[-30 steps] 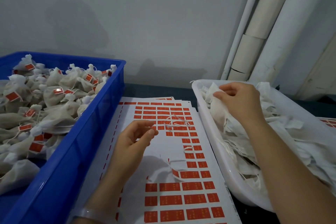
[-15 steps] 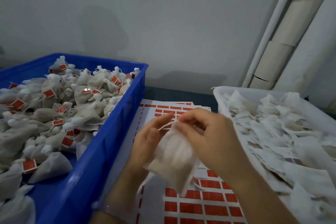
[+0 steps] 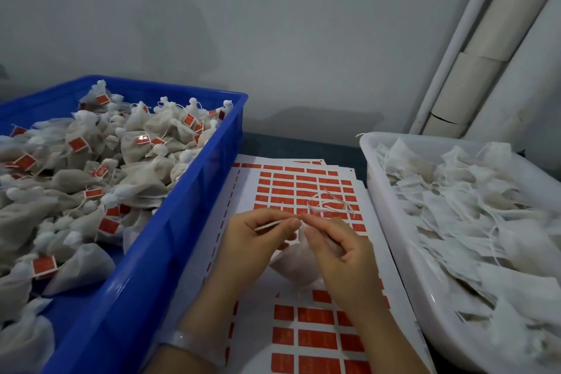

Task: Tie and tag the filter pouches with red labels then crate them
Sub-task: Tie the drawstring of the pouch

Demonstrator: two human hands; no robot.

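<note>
One view only, taken from a head-worn wide-angle cam; it is aimed fwd and down over the table [image 3: 303,146]; the left hand [image 3: 252,240], right hand [image 3: 343,255] and filter pouch [image 3: 291,270] are seen close, lower centre, w/ forearms entering from the bottom edge; the blue crate [image 3: 182,237] is cut off at left, the white tray [image 3: 388,222] at right; the label sheets [image 3: 303,185] are framed btwn them; the wall [image 3: 273,24] and pipes [image 3: 485,39] fill the top.

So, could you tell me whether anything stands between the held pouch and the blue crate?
Nothing visible does: the pouch is over the label sheet beside the crate, with only its wall to clear.
</note>
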